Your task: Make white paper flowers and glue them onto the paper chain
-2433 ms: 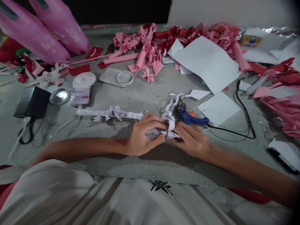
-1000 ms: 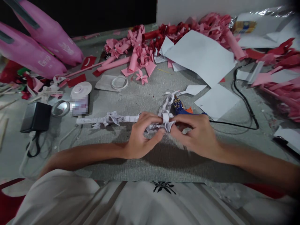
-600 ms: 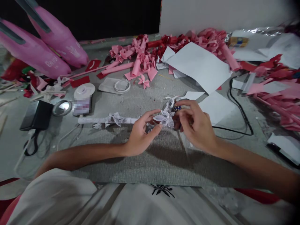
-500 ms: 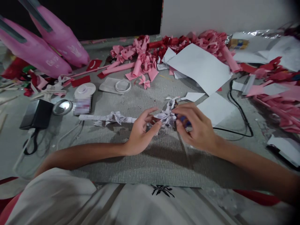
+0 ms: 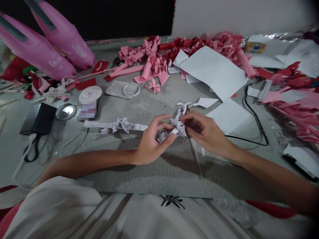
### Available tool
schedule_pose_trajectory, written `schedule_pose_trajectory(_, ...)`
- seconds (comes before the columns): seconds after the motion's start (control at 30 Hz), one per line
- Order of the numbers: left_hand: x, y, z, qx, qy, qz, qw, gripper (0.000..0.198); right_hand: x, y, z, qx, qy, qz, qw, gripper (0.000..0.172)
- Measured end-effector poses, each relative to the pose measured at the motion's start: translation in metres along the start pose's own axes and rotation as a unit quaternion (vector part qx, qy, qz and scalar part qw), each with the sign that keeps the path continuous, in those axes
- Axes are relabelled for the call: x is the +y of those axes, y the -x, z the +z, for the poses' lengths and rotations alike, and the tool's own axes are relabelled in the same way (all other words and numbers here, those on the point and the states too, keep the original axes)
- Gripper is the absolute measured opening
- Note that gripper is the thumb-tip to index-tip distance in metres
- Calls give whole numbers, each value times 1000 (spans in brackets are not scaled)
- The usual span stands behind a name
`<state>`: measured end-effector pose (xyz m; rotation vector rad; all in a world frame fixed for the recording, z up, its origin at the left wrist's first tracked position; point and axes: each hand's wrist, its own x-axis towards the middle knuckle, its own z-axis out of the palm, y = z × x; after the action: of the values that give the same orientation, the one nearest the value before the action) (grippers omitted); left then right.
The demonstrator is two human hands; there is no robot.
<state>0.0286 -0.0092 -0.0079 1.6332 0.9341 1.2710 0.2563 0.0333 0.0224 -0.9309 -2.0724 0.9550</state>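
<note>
A folded white paper flower [image 5: 178, 125] is pinched between my two hands above the grey table. My left hand [image 5: 156, 139] curls in from the left, its thumb and fingers closed on the near petals. From the right, my right hand [image 5: 205, 132] grips the flower's other side with thumb and index finger. Something blue shows partly behind the right fingers, too covered to name. A rolled paper stem [image 5: 102, 125] runs leftward from behind my left hand, with another paper flower [image 5: 123, 124] on it. Curled paper strips [image 5: 183, 108] lie just beyond the fingers.
White paper sheets [image 5: 211, 71] and pink paper flowers [image 5: 156, 58] lie along the back. Pink bottles [image 5: 57, 63] lean at the left, near a black power adapter [image 5: 38, 118] and a tape roll [image 5: 90, 94]. A black cable [image 5: 258, 122] curves at the right.
The flower has turned and tilted between my hands, so its open petals no longer face up. My right hand has shifted slightly left, closer to my left hand.
</note>
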Motion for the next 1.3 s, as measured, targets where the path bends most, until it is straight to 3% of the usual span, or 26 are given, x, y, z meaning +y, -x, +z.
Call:
schedule_pose_trajectory(0.23, -5, 4, 1, 0, 2, 32, 999, 57, 4, 0, -1, -18, 8, -51, 998, 29)
schedule_pose_trajectory(0.4, 2, 2, -2, 40, -52, 88, 994, 23, 9, 3, 1, 33, 5, -78, 996, 23)
schedule_pose_trajectory(0.63, 11, -8, -4, 32, -148, 109, 982, 5, 10, 8, 5, 96, 65, -116, 987, 21)
schedule_pose_trajectory(0.8, 6, -10, -5, 37, -184, 144, 972, 4, 10, 13, 6, 130, 158, -222, 953, 31)
schedule_pose_trajectory(0.93, 1, -9, -5, 20, -191, 165, 968, 6, 16, 19, 9, 134, 207, -265, 932, 33)
schedule_pose_trajectory(1.13, -4, -5, -3, -24, -227, 174, 958, 9, 26, 21, 8, 79, 209, -319, 921, 33)
schedule_pose_trajectory(1.3, -12, 1, -4, -43, -277, 233, 931, 12, 24, 22, -1, -1, 217, -340, 915, 30)
